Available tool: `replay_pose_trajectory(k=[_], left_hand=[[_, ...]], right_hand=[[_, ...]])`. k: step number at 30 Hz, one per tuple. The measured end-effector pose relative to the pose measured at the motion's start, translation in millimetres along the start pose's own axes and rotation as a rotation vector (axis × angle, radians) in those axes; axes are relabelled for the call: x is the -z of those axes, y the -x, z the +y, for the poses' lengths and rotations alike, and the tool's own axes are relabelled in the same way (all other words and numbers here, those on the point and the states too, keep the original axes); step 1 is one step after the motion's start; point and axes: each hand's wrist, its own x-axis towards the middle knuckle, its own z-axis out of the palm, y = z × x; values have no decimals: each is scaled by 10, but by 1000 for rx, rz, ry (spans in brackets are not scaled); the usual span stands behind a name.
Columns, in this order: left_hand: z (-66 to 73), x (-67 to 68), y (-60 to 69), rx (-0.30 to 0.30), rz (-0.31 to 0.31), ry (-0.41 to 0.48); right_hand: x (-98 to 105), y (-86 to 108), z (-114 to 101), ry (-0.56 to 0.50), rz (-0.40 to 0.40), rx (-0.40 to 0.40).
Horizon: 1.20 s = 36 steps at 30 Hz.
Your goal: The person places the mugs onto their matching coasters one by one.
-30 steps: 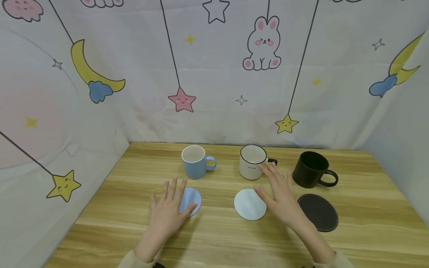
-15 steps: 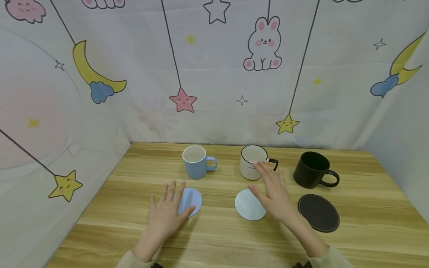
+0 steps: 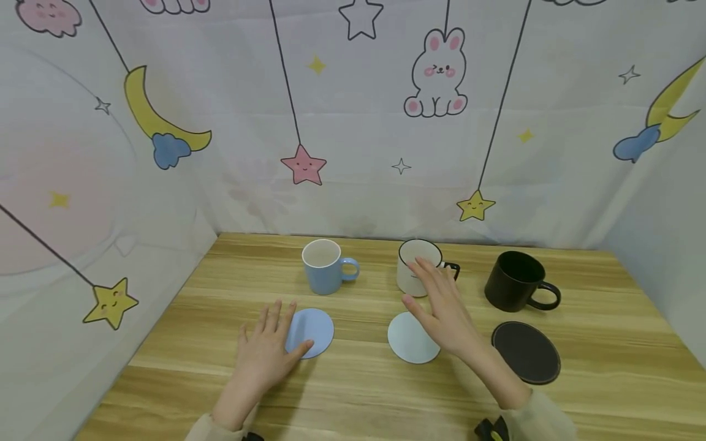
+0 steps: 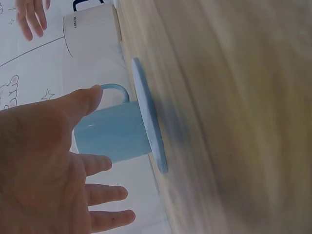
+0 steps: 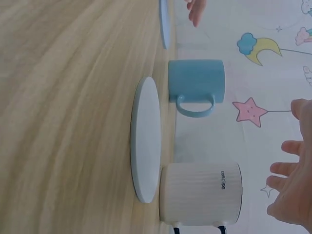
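The white mug with the black rim [image 3: 406, 280] stands upright at the far middle of the desk [image 3: 336, 404], its black handle to the right. The right hand [image 3: 445, 315] hovers before it, overlapping it in the head view; the right wrist view shows the hand apart from the mug, fingers loosely extended, thumb away from them, holding nothing. The left hand [image 3: 265, 355] hangs above the desk beside the light-blue coaster [image 3: 314, 331], fingers spread and nothing between them.

The blue mug [image 3: 322, 277] stands to the left, the black mug [image 3: 514, 285] to the right, handles also rightward. Nearer lie the white coaster [image 3: 409, 340] and the black coaster [image 3: 526, 354].

The mugs look like glazed ceramic: probably stiff, moderately heavy, smooth and breakable if knocked. The handle or a wrap round the body should give the surest hold. The coasters look thin, light and rigid, best pinched at the edge.
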Motion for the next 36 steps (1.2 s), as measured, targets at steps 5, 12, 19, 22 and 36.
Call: replay_pose_trajectory(k=[5,12,19,22,36], left_hand=[[-7,25,25,8,-32,-9],[-32,31,38,25,-83,-10],[-87,3,42,47,-124,-14],[-106,1,47,51,-140,-11],[-127,12,69,47,-193,1]], right_hand=[[-22,-85,-17,-27,-26,6],[-78,-163,-50,-44,-57,-12],[-127,-242,-72,-92,-83,-19],[-147,-275,-71,-102,-90,-20],[-194,-443,2,-138,-127,-36]])
